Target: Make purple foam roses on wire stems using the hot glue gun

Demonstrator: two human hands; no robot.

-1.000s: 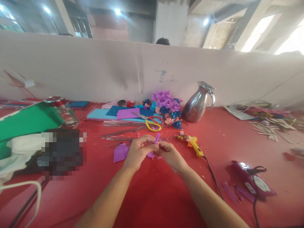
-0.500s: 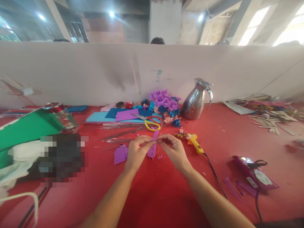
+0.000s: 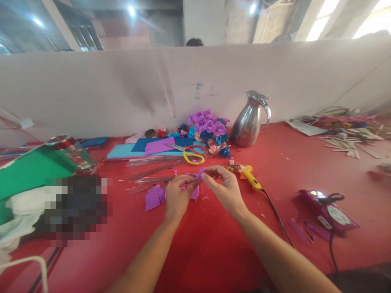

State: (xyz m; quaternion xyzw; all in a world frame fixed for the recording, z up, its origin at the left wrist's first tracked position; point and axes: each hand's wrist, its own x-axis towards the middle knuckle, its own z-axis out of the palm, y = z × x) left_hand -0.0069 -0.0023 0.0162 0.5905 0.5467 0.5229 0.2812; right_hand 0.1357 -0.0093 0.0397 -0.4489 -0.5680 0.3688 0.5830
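My left hand (image 3: 179, 199) pinches a small purple strip of paper (image 3: 200, 174) between thumb and fingertips. On the strip's other side, my right hand (image 3: 226, 189) closes thumb and fingers on its upper end. Below them another purple piece (image 3: 194, 193) lies on the table, partly hidden by the left hand. A small pile of purple paper pieces (image 3: 154, 198) sits just left of that hand. Beyond both hands rest scissors (image 3: 191, 154) with one red and one yellow handle. To the right of my right hand lies a yellow glue gun (image 3: 251, 179) with a black cord.
At the back, purple, blue and pink paper flowers (image 3: 210, 126) stand beside a steel jug (image 3: 248, 122). Coloured sheets (image 3: 122, 151) and thin wires (image 3: 152, 179) lie left of them. A power strip (image 3: 328, 211) is at right, a glass jar (image 3: 76, 152) at left.
The purple strip has turned and tilts more to the right, and my right hand's fingers have shifted up along it. The whole view has moved slightly.
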